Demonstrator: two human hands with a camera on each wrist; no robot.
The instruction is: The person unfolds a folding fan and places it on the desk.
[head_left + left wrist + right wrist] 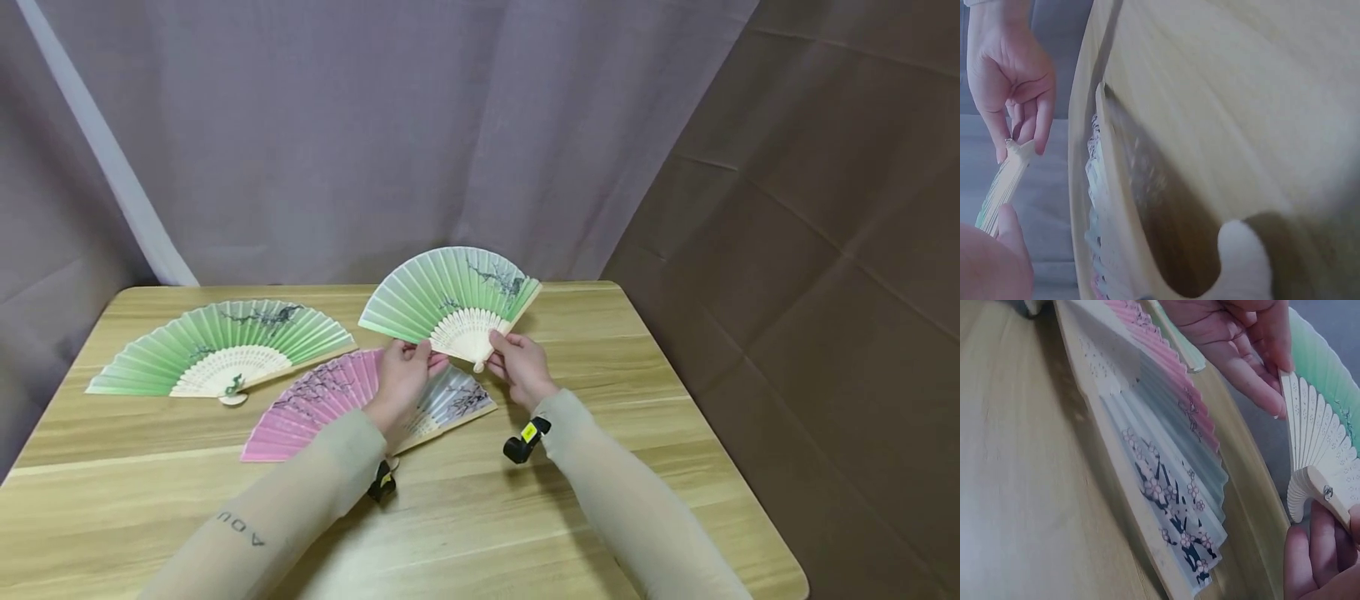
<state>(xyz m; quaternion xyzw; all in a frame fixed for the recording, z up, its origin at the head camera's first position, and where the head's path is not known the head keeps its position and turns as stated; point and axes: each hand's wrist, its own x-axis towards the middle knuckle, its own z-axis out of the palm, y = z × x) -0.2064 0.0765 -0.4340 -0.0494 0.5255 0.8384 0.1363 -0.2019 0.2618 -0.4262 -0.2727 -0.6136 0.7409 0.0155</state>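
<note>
A spread green folding fan [450,287] with pale ribs and a dark branch print is held above the table by both hands. My left hand [401,379] pinches the left end of its ribs. Near the pivot, my right hand [521,367] grips the right guard stick, thumb on top. In the right wrist view the pivot rivet of the held fan [1310,437] shows beside the right hand's fingers [1322,550]. Under my left forearm lies an open pink and grey-blue fan [315,400] with blossom branches, partly hidden by that hand.
Another open green fan [255,333] with a green tassel at its pivot lies at the left of the wooden table [480,533]. A grey curtain [337,125] hangs behind the table, and brown cloth [825,250] borders its right side.
</note>
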